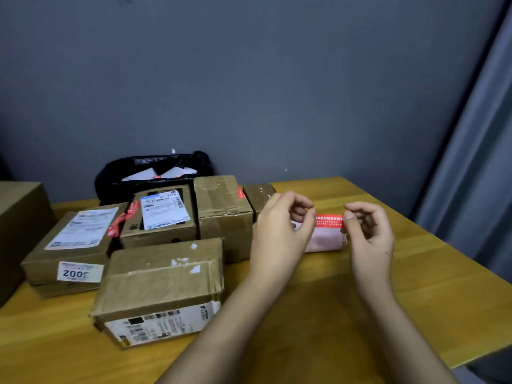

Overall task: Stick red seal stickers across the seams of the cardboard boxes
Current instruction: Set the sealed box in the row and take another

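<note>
Six cardboard boxes [158, 289] are counted on the surface [318, 314], left of the two hands [279, 231]. One red seal sticker [328, 220] is seen between them, one pink roll [325, 241] behind, and one black bag [116, 176] behind the boxes.

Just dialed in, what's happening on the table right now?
A person is holding a red seal sticker stretched between the left hand and right hand, each pinching one end, above the wooden table. A pink roll lies right behind it. Several cardboard boxes sit to the left; at least one further back already carries red stickers. This sticker is not on a box yet.
</note>
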A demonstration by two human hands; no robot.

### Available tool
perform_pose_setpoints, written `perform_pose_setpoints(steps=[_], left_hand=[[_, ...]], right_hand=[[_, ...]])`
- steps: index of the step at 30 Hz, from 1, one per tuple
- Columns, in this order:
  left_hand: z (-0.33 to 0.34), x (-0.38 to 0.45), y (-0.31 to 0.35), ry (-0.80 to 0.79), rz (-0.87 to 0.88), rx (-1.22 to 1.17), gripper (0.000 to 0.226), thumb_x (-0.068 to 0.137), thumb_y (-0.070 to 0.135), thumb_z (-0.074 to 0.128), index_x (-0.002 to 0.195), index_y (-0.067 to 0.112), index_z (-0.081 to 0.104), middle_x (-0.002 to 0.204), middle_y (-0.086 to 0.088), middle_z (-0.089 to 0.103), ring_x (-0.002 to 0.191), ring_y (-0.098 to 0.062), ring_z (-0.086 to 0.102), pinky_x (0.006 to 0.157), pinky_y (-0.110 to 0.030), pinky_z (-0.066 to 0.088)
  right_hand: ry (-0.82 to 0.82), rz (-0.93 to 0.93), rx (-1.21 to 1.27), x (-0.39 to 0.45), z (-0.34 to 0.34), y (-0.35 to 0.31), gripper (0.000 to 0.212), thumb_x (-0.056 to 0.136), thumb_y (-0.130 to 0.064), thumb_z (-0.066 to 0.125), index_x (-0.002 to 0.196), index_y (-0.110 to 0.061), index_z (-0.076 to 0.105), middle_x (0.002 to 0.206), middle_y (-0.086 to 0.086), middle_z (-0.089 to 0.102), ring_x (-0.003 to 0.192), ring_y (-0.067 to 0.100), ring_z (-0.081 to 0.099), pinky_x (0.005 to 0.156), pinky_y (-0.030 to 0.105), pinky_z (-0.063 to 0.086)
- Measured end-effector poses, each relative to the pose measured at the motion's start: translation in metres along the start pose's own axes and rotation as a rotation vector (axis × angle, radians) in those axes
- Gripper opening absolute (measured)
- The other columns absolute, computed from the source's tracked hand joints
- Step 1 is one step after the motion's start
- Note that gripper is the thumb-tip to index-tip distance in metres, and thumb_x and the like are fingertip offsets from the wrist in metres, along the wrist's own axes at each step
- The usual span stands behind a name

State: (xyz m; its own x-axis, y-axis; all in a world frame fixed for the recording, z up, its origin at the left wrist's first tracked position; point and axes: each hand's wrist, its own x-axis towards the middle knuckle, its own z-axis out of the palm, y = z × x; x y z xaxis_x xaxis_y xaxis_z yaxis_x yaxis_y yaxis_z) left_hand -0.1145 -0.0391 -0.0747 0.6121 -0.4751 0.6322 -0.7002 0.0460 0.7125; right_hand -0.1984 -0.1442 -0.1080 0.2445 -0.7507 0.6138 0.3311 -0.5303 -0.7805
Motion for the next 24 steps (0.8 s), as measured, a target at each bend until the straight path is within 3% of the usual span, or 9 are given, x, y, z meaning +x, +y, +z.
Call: perform_pose_setpoints(steps=[2, 10, 16, 18, 21, 24], left_hand=[[-0.02, 0.007, 0.008, 0.041, 0.028, 0.014, 0.011, 0.083, 0.011, 0.065, 0.083, 0.022, 0.063, 0.082, 0.008, 0.062, 0.069, -0.004, 0.058, 0.069, -0.026, 0.052], [-0.12, 0.01, 0.01, 0.091, -0.043, 0.025, 0.013, 0.084, 0.005, 0.066, 0.089, 0.017, 0.064, 0.079, 0.004, 0.063, 0.069, -0.004, 0.057, 0.065, -0.015, 0.049], [-0.173, -0.007, -0.016, 0.071, -0.214, 0.009, 0.016, 0.083, 0.008, 0.07, 0.093, 0.019, 0.065, 0.084, 0.004, 0.067, 0.071, -0.009, 0.064, 0.069, -0.021, 0.054], [-0.184, -0.013, -0.022, 0.077, -0.255, -0.01, 0.017, 0.083, 0.007, 0.07, 0.093, 0.02, 0.066, 0.084, 0.004, 0.069, 0.07, -0.005, 0.064, 0.067, -0.015, 0.052], [-0.195, -0.022, -0.027, 0.085, -0.295, -0.064, 0.02, 0.083, 0.002, 0.069, 0.09, 0.021, 0.065, 0.08, 0.002, 0.068, 0.068, -0.009, 0.064, 0.069, -0.018, 0.053], [-0.203, -0.028, -0.031, 0.072, -0.292, 0.031, 0.024, 0.083, 0.005, 0.069, 0.088, 0.027, 0.063, 0.079, 0.005, 0.065, 0.068, -0.007, 0.062, 0.07, -0.02, 0.053]], right_hand=[[-0.028, 0.011, 0.057, -0.001, 0.011, -0.016, 0.016, 0.093, 0.0, 0.056, 0.096, -0.015, 0.06, 0.089, -0.003, 0.061, 0.08, 0.006, 0.057, 0.067, 0.012, 0.045], [-0.261, 0.119, 0.2, -0.014, 0.072, -0.065, 0.012, 0.09, -0.004, 0.061, 0.093, -0.016, 0.062, 0.081, -0.003, 0.059, 0.07, 0.002, 0.054, 0.062, 0.014, 0.044], [-0.388, 0.118, 0.19, -0.036, 0.115, -0.078, 0.014, 0.087, -0.002, 0.065, 0.089, -0.016, 0.063, 0.079, -0.003, 0.062, 0.075, 0.008, 0.058, 0.069, 0.019, 0.048], [-0.42, 0.112, 0.159, -0.043, 0.122, -0.081, 0.015, 0.087, -0.002, 0.066, 0.089, -0.017, 0.063, 0.079, -0.004, 0.062, 0.074, 0.006, 0.057, 0.068, 0.016, 0.047], [-0.451, 0.125, 0.123, -0.053, 0.129, -0.082, 0.018, 0.086, -0.003, 0.067, 0.086, -0.021, 0.063, 0.073, -0.012, 0.061, 0.069, -0.001, 0.055, 0.065, 0.012, 0.044], [-0.489, 0.151, 0.053, -0.061, 0.13, -0.081, 0.017, 0.085, -0.006, 0.069, 0.085, -0.021, 0.062, 0.062, -0.014, 0.06, 0.062, -0.003, 0.055, 0.06, 0.011, 0.043]])
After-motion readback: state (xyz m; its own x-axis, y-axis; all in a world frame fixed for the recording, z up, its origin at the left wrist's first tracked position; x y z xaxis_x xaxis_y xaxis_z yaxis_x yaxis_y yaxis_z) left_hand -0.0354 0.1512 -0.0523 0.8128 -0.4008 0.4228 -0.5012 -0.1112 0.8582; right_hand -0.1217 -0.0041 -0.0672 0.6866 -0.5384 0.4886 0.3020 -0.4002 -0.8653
